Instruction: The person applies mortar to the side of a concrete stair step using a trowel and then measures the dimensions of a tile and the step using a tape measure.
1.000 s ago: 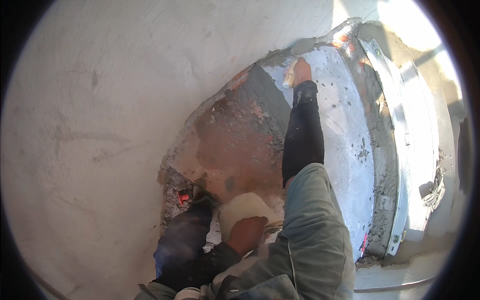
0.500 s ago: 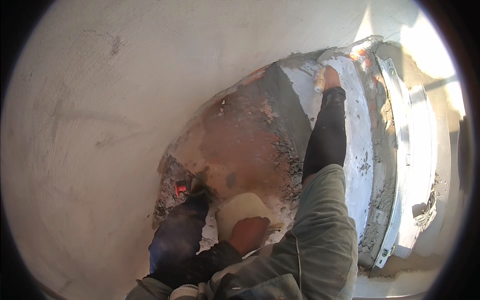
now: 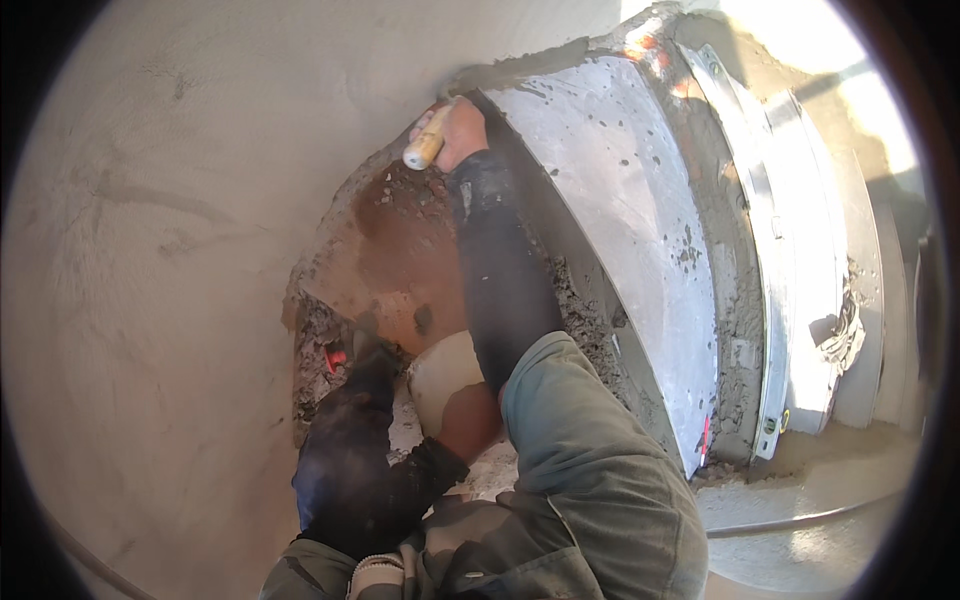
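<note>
Smooth pale plaster (image 3: pixel 150 270), faintly streaked, surrounds a rough reddish-brown patch (image 3: pixel 405 245), damp-looking, crumbly along its edges. Nearest: grey-green fabric sleeve (image 3: pixel 600 440) and dark forearm coverings. Left hand (image 3: pixel 470 420) sits low against the right edge of a cream, rounded, smooth piece (image 3: pixel 440 375); fingers mostly hidden, cannot tell whether pinching or spread. Just left, a small red plastic-looking bit (image 3: pixel 335 358) in lumpy rubble. Farther up, right hand (image 3: pixel 462 133) wraps its fingers, pressed together, around a pale wooden handle (image 3: pixel 428 140), cylindrical, blunt-ended. Handle is at the patch's upper edge, near the plaster border; rest of the tool hidden. Right of that arm, dark grey mortar strip (image 3: pixel 540 200), then a flat whitish-grey panel (image 3: pixel 620 180), dark-speckled. Beyond: coarse grey mortar band (image 3: pixel 728 260), then a long metal spirit level (image 3: pixel 777 330), curved by the lens. Strong sunlight and shadow, upper right.
</note>
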`<control>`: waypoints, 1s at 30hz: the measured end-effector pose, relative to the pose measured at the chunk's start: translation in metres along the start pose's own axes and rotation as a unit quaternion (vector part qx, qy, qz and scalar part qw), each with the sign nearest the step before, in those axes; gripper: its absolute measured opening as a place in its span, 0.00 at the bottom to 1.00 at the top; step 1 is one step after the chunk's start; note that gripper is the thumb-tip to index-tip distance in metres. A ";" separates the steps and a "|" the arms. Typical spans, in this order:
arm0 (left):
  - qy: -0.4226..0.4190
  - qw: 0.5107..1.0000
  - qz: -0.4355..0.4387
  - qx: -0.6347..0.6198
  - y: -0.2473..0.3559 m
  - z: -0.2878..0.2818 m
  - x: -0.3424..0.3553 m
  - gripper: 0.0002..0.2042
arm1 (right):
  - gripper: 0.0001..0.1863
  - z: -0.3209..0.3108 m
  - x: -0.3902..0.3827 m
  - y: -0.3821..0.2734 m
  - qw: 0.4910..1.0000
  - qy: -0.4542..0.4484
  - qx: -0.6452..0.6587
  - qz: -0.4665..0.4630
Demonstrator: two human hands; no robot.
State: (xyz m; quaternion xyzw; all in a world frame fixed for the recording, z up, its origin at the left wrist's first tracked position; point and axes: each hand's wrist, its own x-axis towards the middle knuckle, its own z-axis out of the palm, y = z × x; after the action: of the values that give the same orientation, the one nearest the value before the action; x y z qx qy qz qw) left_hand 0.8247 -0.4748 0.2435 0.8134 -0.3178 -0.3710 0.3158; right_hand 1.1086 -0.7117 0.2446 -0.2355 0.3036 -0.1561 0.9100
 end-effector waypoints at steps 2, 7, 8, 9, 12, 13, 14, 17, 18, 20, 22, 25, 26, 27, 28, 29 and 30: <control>0.061 0.987 0.138 -0.057 -0.018 0.002 -0.013 0.11 | 0.15 0.011 -0.057 0.022 1.000 -0.029 0.002 0.000; -0.004 0.992 0.114 0.049 0.009 0.016 -0.024 0.18 | 0.22 -0.092 -0.263 -0.023 0.978 -0.095 -0.183 -0.026; 0.000 0.994 0.091 0.058 0.015 0.007 -0.033 0.19 | 0.21 -0.111 -0.318 -0.031 0.970 -0.091 -0.223 -0.034; 0.033 0.994 0.098 0.039 0.021 0.009 -0.039 0.21 | 0.16 -0.147 -0.368 -0.035 0.967 -0.099 -0.225 -0.071; 0.148 0.984 0.099 0.007 0.003 0.022 -0.051 0.24 | 0.14 -0.218 -0.519 -0.012 0.935 -0.008 -0.344 -0.091; 0.159 0.983 0.091 -0.012 -0.005 0.029 -0.058 0.24 | 0.18 -0.245 -0.568 0.006 0.932 0.046 -0.351 -0.079; 0.170 0.981 0.087 -0.034 -0.005 0.039 -0.064 0.25 | 0.18 -0.262 -0.614 0.016 0.916 0.086 -0.392 -0.028; 0.187 0.971 0.118 -0.088 0.016 0.064 -0.101 0.25 | 0.21 -0.300 -0.724 0.042 0.871 0.168 -0.442 0.132; 0.177 0.970 0.134 -0.098 0.038 0.072 -0.121 0.25 | 0.20 -0.298 -0.746 0.042 0.840 0.160 -0.505 0.114; 0.139 0.961 0.208 -0.122 0.070 0.091 -0.151 0.24 | 0.17 -0.295 -0.769 0.047 0.777 0.164 -0.607 0.034; 0.101 0.948 0.273 -0.132 0.105 0.110 -0.177 0.24 | 0.16 -0.337 -0.739 0.051 0.669 0.196 -0.703 -0.138; 0.064 0.934 0.336 -0.106 0.140 0.122 -0.199 0.24 | 0.18 -0.283 -0.729 0.034 0.518 0.218 -0.816 -0.136; 0.087 0.931 0.342 -0.098 0.157 0.124 -0.203 0.24 | 0.18 -0.283 -0.738 0.041 0.496 0.174 -0.832 -0.175; 0.098 0.921 0.364 -0.102 0.173 0.121 -0.207 0.25 | 0.18 -0.283 -0.747 0.055 0.480 0.127 -0.841 -0.214; 0.094 0.928 0.343 -0.109 0.177 0.115 -0.205 0.24 | 0.17 -0.289 -0.755 0.062 0.468 0.078 -0.857 -0.201; 0.090 0.933 0.318 -0.142 0.178 0.110 -0.206 0.24 | 0.16 -0.303 -0.762 0.063 0.455 0.030 -0.870 -0.188; 0.089 0.935 0.296 -0.175 0.174 0.106 -0.215 0.23 | 0.14 -0.297 -0.774 0.041 0.490 0.022 -0.856 -0.159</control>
State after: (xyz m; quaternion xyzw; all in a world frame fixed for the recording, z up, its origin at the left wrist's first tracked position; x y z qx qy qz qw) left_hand 0.5783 -0.4468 0.4049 0.6438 -0.4450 -0.2369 0.5757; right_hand 0.3351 -0.4457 0.3844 -0.9399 0.2646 0.0333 0.2132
